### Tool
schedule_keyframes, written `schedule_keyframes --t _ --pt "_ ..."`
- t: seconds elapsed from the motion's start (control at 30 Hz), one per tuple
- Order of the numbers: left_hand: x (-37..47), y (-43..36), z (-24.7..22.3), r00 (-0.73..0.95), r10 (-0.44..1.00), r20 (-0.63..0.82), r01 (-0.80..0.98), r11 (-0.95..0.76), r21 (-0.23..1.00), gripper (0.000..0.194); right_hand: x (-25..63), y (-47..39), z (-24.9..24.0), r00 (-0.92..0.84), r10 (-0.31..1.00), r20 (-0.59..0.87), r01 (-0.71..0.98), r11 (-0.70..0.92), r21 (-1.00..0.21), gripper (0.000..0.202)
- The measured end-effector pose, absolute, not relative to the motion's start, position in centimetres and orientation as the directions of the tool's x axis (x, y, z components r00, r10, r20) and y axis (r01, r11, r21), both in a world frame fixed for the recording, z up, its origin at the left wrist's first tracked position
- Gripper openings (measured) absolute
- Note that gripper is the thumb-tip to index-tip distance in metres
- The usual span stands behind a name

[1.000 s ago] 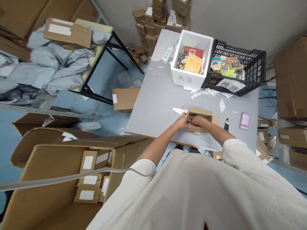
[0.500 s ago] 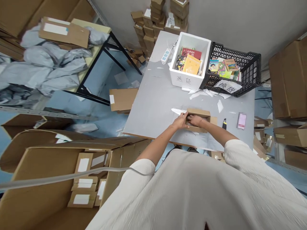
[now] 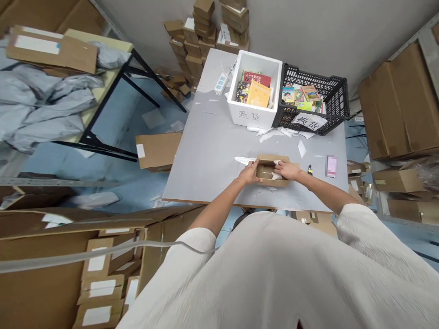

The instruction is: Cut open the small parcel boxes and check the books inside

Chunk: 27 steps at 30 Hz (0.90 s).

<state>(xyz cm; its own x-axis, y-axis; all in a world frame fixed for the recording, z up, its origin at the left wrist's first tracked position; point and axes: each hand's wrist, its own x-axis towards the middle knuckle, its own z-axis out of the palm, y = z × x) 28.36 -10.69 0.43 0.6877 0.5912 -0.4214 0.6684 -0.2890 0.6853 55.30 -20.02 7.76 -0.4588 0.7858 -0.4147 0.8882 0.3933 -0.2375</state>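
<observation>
A small open cardboard box (image 3: 279,183) lies near the front of the grey table (image 3: 206,151). My left hand (image 3: 248,173) grips its left end, thumb and fingers on either side of the wall. At the right end, my right hand (image 3: 288,170) is closed on a crumpled piece of white paper (image 3: 275,175), which shows below and above the fingers. The inside of the box is partly visible, with brown walls and a pale line on the bottom. Right of the box lies a black and yellow box cutter (image 3: 310,169).
At the back stand a white foam box (image 3: 252,118) and a black crate (image 3: 338,103), both holding books. Paper scraps, a power strip (image 3: 221,84) and a pink blurred item (image 3: 331,166) lie on the table. A large carton (image 3: 44,274) with smaller boxes stands at left.
My right hand has come up from inside the box to its right end, with white paper now showing in its fingers. My left hand stays on the left end. The view has shifted.
</observation>
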Motion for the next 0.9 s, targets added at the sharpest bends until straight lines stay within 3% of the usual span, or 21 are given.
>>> schedule_keyframes --t 0.17,0.3,0.37,0.53,0.63,0.8,0.9 --pt "28.4 -10.6 1.3 0.699 0.606 -0.38 0.665 -0.356 0.657 0.138 57.7 -22.3 10.1 -0.247 0.919 -0.309 0.963 0.197 -0.183 0.039" --pt "28.9 -11.5 2.4 0.719 0.648 -0.252 0.642 -0.479 0.598 0.129 59.3 -23.2 11.3 0.001 0.981 -0.193 0.969 -0.048 -0.242 0.035" --pt "29.3 -12.4 2.9 0.754 0.63 -0.188 0.601 -0.544 0.586 0.111 59.8 -23.6 11.7 0.09 0.985 -0.149 0.95 -0.13 -0.284 0.033" --pt "30.5 -14.6 3.8 0.834 0.527 -0.165 0.511 -0.623 0.593 0.04 60.1 -24.7 12.5 0.181 0.977 -0.116 0.912 -0.211 -0.351 0.032" --pt "30.9 -15.4 3.8 0.836 0.512 -0.198 0.519 -0.62 0.588 0.02 59.8 -25.3 12.7 0.217 0.968 -0.122 0.904 -0.247 -0.35 0.032" --pt "31.1 -15.7 3.3 0.829 0.516 -0.217 0.538 -0.626 0.565 0.02 59.5 -25.9 12.4 0.29 0.948 -0.13 0.871 -0.317 -0.375 0.029" --pt "31.1 -15.7 3.1 0.833 0.517 -0.198 0.536 -0.661 0.525 0.023 60.2 -26.4 11.8 0.361 0.927 -0.105 0.794 -0.364 -0.487 0.027"
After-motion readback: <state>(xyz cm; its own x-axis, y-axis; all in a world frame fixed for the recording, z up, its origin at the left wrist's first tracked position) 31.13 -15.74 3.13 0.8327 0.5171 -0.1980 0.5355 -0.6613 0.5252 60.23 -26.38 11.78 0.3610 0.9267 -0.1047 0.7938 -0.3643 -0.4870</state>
